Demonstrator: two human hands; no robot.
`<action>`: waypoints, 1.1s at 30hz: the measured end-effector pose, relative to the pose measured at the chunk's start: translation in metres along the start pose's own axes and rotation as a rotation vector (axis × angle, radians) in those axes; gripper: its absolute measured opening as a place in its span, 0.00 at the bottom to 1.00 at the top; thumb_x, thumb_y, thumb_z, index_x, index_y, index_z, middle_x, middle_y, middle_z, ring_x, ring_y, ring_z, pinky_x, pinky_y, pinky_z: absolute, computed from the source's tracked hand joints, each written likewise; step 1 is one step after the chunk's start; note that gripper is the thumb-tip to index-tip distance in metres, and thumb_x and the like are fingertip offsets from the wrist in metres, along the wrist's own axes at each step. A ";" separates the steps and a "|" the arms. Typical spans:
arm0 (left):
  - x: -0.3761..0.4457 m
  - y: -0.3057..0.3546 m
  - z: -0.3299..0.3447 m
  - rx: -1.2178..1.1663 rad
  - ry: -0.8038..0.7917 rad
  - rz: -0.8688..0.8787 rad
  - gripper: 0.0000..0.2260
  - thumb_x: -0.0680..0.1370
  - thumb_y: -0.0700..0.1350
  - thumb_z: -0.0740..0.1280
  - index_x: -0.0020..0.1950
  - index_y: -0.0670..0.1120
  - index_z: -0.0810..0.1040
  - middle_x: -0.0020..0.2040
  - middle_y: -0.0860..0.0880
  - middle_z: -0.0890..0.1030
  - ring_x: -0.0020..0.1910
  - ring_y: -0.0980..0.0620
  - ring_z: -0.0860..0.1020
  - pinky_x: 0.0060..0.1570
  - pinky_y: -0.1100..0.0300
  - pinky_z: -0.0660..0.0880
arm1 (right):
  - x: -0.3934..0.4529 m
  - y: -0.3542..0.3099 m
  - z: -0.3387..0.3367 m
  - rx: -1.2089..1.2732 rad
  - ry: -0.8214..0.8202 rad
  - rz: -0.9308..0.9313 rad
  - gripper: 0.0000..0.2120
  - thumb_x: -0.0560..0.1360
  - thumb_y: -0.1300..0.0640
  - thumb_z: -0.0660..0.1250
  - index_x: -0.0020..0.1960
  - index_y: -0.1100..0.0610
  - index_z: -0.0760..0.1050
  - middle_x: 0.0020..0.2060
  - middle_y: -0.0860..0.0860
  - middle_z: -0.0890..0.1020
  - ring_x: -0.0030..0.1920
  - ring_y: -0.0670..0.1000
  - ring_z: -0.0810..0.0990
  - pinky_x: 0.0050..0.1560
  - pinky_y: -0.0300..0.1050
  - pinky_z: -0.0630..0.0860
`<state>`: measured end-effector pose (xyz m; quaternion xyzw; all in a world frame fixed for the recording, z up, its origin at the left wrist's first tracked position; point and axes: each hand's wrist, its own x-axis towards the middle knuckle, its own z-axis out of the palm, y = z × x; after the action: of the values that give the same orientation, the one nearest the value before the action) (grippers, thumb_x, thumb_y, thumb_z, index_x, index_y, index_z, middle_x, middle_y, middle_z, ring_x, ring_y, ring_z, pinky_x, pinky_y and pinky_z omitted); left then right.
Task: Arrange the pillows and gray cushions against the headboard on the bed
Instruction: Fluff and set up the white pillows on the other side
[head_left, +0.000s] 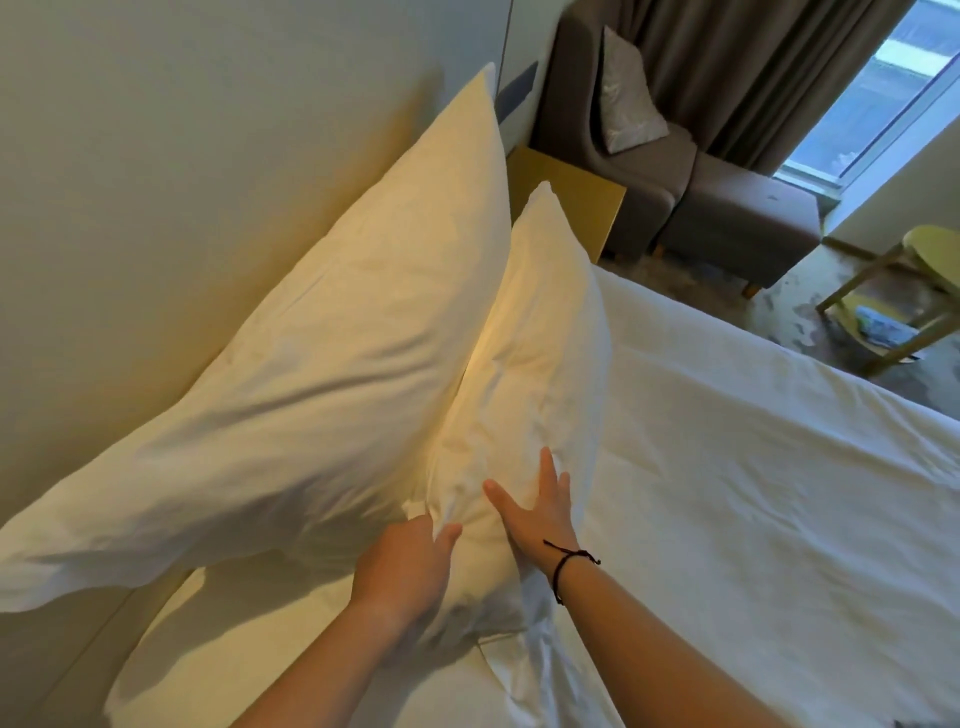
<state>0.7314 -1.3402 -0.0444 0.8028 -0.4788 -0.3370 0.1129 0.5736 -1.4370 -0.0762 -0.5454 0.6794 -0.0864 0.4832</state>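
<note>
Two white pillows stand on the bed (753, 467). The larger pillow (322, 374) leans against the pale headboard (156, 182). In front of it a smaller pillow (540, 338) stands upright. My left hand (405, 566) pinches the fabric at the near lower edge where the two pillows meet. My right hand (540, 509), with a dark cord at the wrist, lies flat with spread fingers on the front pillow's face. A silvery gray cushion (626, 93) rests on an armchair beyond the bed.
A gray armchair (597, 171) and footstool (743, 228) stand past the bed's far side, by brown curtains and a window. A yellow bedside table (571, 202) sits at the bed's corner. A yellow-green stool (930, 270) stands at the right.
</note>
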 end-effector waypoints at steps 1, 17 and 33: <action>0.002 -0.002 -0.005 0.043 0.009 0.020 0.21 0.81 0.61 0.53 0.51 0.49 0.79 0.50 0.46 0.83 0.49 0.43 0.80 0.46 0.53 0.75 | -0.002 -0.002 0.004 0.020 0.013 0.015 0.58 0.54 0.17 0.62 0.74 0.32 0.37 0.79 0.49 0.40 0.79 0.56 0.44 0.74 0.65 0.55; 0.000 -0.027 -0.025 0.328 0.309 0.139 0.19 0.77 0.62 0.61 0.58 0.48 0.72 0.59 0.43 0.76 0.58 0.40 0.73 0.49 0.47 0.73 | -0.012 -0.023 0.018 0.191 -0.053 0.067 0.56 0.57 0.21 0.66 0.75 0.33 0.42 0.79 0.45 0.49 0.78 0.51 0.52 0.75 0.59 0.58; -0.120 0.169 0.211 0.310 -0.374 0.354 0.09 0.80 0.51 0.56 0.55 0.58 0.74 0.51 0.55 0.81 0.48 0.53 0.78 0.48 0.52 0.76 | -0.153 0.313 -0.197 0.363 0.076 0.333 0.27 0.78 0.48 0.66 0.75 0.51 0.65 0.67 0.54 0.75 0.62 0.51 0.76 0.64 0.51 0.73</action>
<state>0.4403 -1.2963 -0.0651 0.6385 -0.6696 -0.3769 -0.0442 0.2105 -1.2691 -0.0904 -0.3266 0.7509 -0.1467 0.5550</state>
